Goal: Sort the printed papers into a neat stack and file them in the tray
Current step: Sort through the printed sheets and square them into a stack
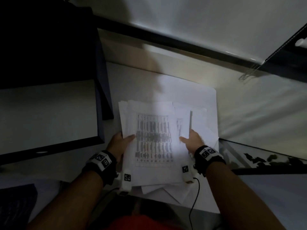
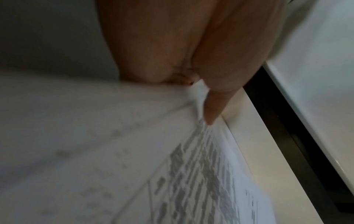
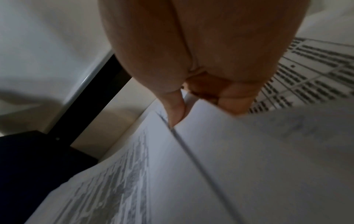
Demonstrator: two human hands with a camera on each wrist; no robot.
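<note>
A loose bundle of printed papers (image 1: 153, 138) with dark table print is held up in front of me between both hands. My left hand (image 1: 122, 140) grips its left edge, thumb on the printed face. My right hand (image 1: 191, 138) grips the right edge, thumb on top and fingers curled beneath. The sheets are fanned and uneven at top and bottom. Up close, the left thumb (image 2: 212, 109) presses on the papers (image 2: 191, 181), and the right thumb (image 3: 175, 112) pinches the papers (image 3: 239, 159). More white sheets (image 1: 204, 117) lie on the table beneath. No tray is recognisable in view.
A dark monitor (image 1: 46, 113) with a pale screen stands at the left. A white table (image 1: 265, 196) runs under the papers, with a dark rail (image 1: 182, 42) along the wall behind. A glass panel (image 1: 265, 156) lies at the right, a dark keyboard-like object (image 1: 15, 208) at lower left.
</note>
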